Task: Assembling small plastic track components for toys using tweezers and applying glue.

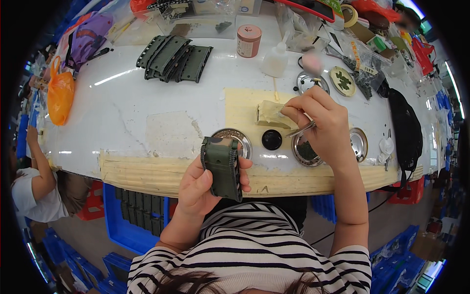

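Note:
My left hand is closed around a dark green moulded plastic part with ribbed edges, held upright over the table's near edge. My right hand is pinched, with a slim metal tool that looks like tweezers between its fingers. Its fingertips are at the right end of a cream-coloured block; whether they touch it I cannot tell. A small round black pot stands below the block. Partly behind my right hand is a steel dish with small dark green bits. Another steel dish lies behind the green part.
Similar green parts are piled at the far left, near a pink jar and a white squeeze bottle. A lid with green pieces and a black bag lie right. Below the table is a blue crate; another person sits left.

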The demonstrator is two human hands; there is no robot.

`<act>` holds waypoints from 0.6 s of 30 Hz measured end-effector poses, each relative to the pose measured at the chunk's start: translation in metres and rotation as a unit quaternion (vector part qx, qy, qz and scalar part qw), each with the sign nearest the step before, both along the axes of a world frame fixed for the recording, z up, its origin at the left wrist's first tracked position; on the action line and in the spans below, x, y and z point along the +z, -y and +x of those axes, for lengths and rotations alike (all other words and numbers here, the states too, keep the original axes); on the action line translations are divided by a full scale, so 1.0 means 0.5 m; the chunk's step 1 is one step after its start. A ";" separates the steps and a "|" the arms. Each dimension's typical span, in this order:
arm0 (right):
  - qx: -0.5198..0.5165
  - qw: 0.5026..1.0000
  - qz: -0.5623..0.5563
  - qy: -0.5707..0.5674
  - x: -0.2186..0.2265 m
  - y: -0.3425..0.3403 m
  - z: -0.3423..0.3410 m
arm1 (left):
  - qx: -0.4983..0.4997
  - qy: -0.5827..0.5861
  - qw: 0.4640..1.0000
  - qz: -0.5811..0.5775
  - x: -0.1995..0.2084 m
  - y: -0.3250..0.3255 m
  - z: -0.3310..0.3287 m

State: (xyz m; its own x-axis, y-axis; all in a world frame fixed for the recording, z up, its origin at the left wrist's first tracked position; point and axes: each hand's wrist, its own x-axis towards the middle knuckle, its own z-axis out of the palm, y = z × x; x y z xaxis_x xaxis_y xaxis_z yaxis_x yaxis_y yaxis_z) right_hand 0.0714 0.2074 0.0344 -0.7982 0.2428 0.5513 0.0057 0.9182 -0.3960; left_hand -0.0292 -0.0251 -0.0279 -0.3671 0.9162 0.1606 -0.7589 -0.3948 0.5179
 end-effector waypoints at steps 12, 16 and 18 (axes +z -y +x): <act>0.005 0.997 -0.069 -0.022 -0.002 -0.008 0.000 | 0.003 -0.003 1.000 -0.004 -0.001 0.000 0.000; -0.003 0.998 -0.062 0.018 0.003 -0.002 0.002 | 0.003 -0.003 1.000 -0.003 -0.001 0.000 -0.001; -0.003 0.998 -0.058 0.020 0.004 -0.004 0.003 | 0.003 0.002 1.000 -0.001 -0.002 0.001 0.001</act>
